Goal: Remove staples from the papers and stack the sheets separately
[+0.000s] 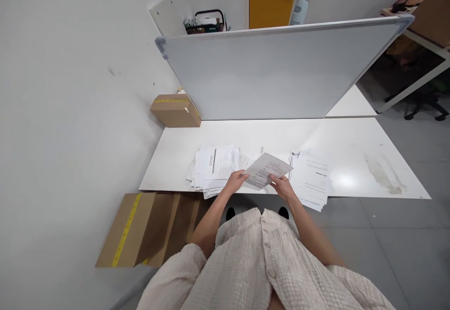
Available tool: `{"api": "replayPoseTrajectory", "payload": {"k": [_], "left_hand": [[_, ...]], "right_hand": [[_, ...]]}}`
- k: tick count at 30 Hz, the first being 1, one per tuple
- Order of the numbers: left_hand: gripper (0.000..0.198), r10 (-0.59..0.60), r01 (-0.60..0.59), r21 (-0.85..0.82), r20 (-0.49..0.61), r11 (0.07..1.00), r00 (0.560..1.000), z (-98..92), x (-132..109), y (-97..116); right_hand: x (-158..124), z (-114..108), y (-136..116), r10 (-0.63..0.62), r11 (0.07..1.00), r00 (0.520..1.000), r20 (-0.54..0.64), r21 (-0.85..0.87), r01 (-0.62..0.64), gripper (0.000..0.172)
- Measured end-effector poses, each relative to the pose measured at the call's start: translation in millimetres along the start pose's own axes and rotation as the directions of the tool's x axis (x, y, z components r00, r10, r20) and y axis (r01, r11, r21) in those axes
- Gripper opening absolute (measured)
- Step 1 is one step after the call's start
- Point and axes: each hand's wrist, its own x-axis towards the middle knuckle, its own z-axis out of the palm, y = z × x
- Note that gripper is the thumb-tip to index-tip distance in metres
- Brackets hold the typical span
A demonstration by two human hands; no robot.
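Note:
Between my two hands is a printed sheet of paper (266, 168), held tilted above the table's front edge. My left hand (236, 180) is closed on its left edge. At its lower right, my right hand (282, 187) pinches the sheet with the thumb on top. Whether it is one sheet or a few together I cannot tell. To the left lies a thick, uneven stack of papers (218, 162). A second pile of papers (309, 179) lies to the right, its lower sheets hanging over the table's front edge.
A whiteboard (267, 71) stands upright along the back of the white table (351, 151). One cardboard box (176, 113) sits at the back left corner. Open cardboard boxes (140, 230) stand on the floor at left, beside the wall. The table's right part has a grey smear.

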Motion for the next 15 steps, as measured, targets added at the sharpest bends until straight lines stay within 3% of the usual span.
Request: {"api": "replayPoseTrajectory", "payload": {"k": [3,6,8,10,12,15], "left_hand": [[0.028,0.03,-0.028,0.056,-0.039,0.998,0.999,-4.3,-1,8],[0.024,0.138,-0.117,0.258,-0.062,0.959,0.989,-8.1,1,15],[0.025,0.232,-0.192,0.437,-0.039,0.879,0.972,-8.4,2,18],[0.026,0.286,-0.232,0.547,-0.014,0.804,0.958,-5.7,3,19],[0.027,0.31,-0.249,0.586,-0.004,0.771,0.951,0.0,2,17],[0.028,0.328,-0.283,0.564,0.021,0.776,0.944,10.2,-1,8]], "right_hand": [[0,-17,-10,-0.033,0.999,0.998,-0.059,-0.013,0.032,0.04],[-2,-39,-28,-0.166,0.959,0.982,-0.085,-0.246,0.141,0.045],[-3,-51,-38,-0.244,0.847,0.969,-0.034,-0.495,0.196,0.047],[-4,-56,-43,-0.245,0.731,0.968,0.05,-0.646,0.219,0.049],[-3,-55,-39,-0.216,0.684,0.966,0.143,-0.684,0.254,0.048],[2,-49,-20,-0.211,0.682,0.949,0.234,-0.66,0.315,0.033]]}}
